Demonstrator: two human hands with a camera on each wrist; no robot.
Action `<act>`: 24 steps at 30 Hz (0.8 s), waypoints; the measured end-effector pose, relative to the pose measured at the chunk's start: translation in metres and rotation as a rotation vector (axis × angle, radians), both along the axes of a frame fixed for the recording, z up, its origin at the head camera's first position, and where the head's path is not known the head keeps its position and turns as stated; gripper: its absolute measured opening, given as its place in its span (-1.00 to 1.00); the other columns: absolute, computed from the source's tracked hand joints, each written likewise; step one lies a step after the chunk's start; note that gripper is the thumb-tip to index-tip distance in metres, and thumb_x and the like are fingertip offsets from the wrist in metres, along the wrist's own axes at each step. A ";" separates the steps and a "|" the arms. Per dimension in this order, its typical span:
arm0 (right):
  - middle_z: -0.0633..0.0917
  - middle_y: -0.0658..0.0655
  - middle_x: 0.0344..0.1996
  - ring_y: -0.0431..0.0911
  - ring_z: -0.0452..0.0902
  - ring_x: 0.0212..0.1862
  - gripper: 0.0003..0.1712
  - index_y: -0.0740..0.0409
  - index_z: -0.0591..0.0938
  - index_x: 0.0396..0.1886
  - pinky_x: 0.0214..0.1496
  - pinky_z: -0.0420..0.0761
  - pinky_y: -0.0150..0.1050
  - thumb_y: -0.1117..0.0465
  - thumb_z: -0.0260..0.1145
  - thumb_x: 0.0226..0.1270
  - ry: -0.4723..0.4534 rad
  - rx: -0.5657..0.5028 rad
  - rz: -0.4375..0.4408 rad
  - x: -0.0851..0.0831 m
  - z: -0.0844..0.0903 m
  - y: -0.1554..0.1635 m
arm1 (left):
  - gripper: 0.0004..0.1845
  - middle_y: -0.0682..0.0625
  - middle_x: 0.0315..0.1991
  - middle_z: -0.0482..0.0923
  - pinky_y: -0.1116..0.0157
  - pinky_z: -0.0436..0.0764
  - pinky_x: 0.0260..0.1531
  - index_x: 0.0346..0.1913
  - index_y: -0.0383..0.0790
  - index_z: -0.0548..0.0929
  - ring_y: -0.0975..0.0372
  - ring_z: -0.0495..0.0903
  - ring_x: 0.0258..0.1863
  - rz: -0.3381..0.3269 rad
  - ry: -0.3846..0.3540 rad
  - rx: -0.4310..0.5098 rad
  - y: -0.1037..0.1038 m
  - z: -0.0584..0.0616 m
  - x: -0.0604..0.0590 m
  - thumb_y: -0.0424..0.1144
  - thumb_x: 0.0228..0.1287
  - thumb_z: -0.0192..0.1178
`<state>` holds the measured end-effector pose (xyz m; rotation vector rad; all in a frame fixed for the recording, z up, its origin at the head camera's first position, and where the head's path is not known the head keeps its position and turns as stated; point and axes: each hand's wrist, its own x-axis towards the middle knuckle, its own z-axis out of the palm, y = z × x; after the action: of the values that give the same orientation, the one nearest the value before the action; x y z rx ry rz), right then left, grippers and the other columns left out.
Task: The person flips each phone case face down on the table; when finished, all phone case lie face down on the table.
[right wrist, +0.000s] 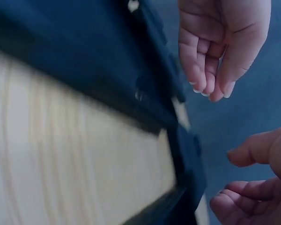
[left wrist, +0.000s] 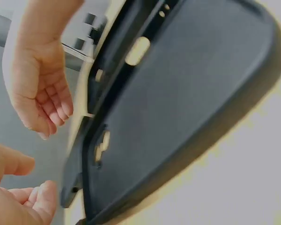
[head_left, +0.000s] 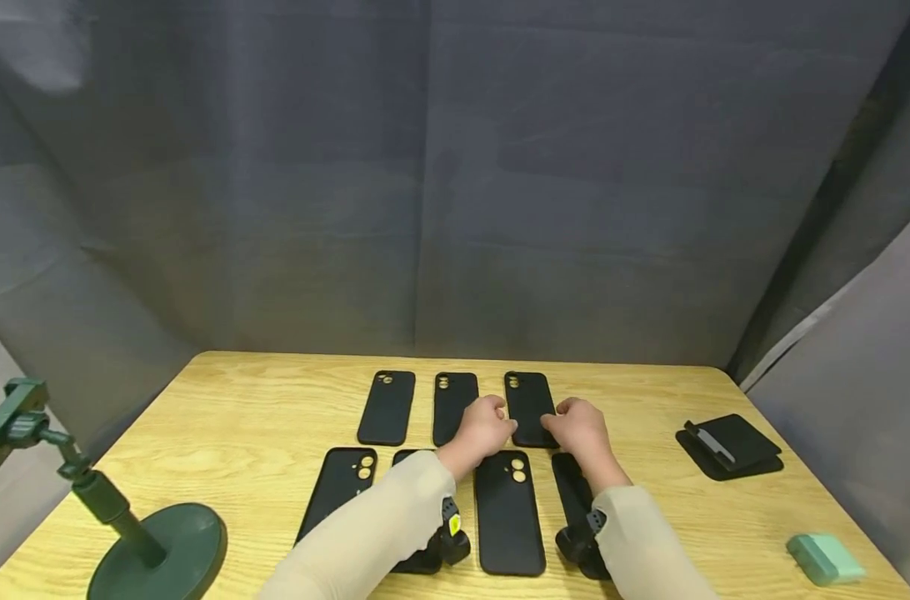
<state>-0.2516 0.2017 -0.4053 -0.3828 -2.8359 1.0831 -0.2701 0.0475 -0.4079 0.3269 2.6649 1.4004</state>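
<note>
- While both hands hover over the back row, the left hand [head_left: 487, 427] and right hand [head_left: 579, 427] flank the lower end of the rightmost back case [head_left: 530, 406], one at each side edge.
- Both wrist views show fingers loosely curled with open air between them and the case, so each grip reads as relaxed and holding nothing; whether a fingertip touches the case edge I cannot tell.
- That case lies flat on the bench [head_left: 237, 400], camera cutout at the far end, with the middle back case [head_left: 454, 404] just to its left and the left back case [head_left: 387, 407] beyond.
- Nearer the person lie more cases: a front left case [head_left: 340, 487], a front middle case [head_left: 508, 511], and two others partly hidden under the sleeves.
- Risks, as I judge them:
  - Cases sit close together, so a sideways nudge from the left hand could shove the middle back case out of line.
  - Soft, thin edges may slip from a pinch and drop the case onto the front row.
  - Forearms hang low over the front cases; drawing back could drag one askew.
- Off to the right rest a black holder [head_left: 728, 446] and a green box [head_left: 825, 557]; a green stand [head_left: 155, 546] sits at the left.
</note>
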 end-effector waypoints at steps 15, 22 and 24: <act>0.63 0.14 -0.38 -0.12 0.52 -0.44 -0.59 0.33 0.58 -0.04 -0.40 0.53 -0.22 0.16 0.30 0.18 0.113 -0.105 0.206 0.031 0.030 -0.066 | -0.61 -0.23 -0.06 0.49 0.19 0.55 -0.15 0.15 -0.37 0.47 0.04 0.53 -0.08 0.052 0.004 0.277 -0.086 0.034 0.023 -0.38 0.24 0.13; 0.62 0.06 -0.47 -0.17 0.53 -0.48 -0.66 0.30 0.60 -0.10 -0.44 0.50 -0.29 0.22 0.32 0.15 0.084 -0.252 0.344 0.050 0.029 -0.100 | -0.64 -0.24 -0.09 0.47 0.23 0.55 -0.18 0.12 -0.43 0.47 0.07 0.51 -0.13 0.139 0.031 0.281 -0.138 0.033 0.026 -0.43 0.25 0.10; 0.62 0.05 -0.49 -0.16 0.53 -0.48 -0.66 0.30 0.59 -0.09 -0.44 0.50 -0.28 0.21 0.31 0.16 0.060 -0.288 0.389 0.056 0.029 -0.108 | -0.64 -0.25 -0.10 0.48 0.25 0.54 -0.17 0.11 -0.45 0.48 0.06 0.51 -0.12 0.171 0.034 0.259 -0.152 0.031 0.026 -0.43 0.24 0.10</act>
<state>-0.1959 0.0937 -0.3765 0.1964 -2.7697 1.5477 -0.2439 -0.1045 -0.3769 0.1474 2.5915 1.8117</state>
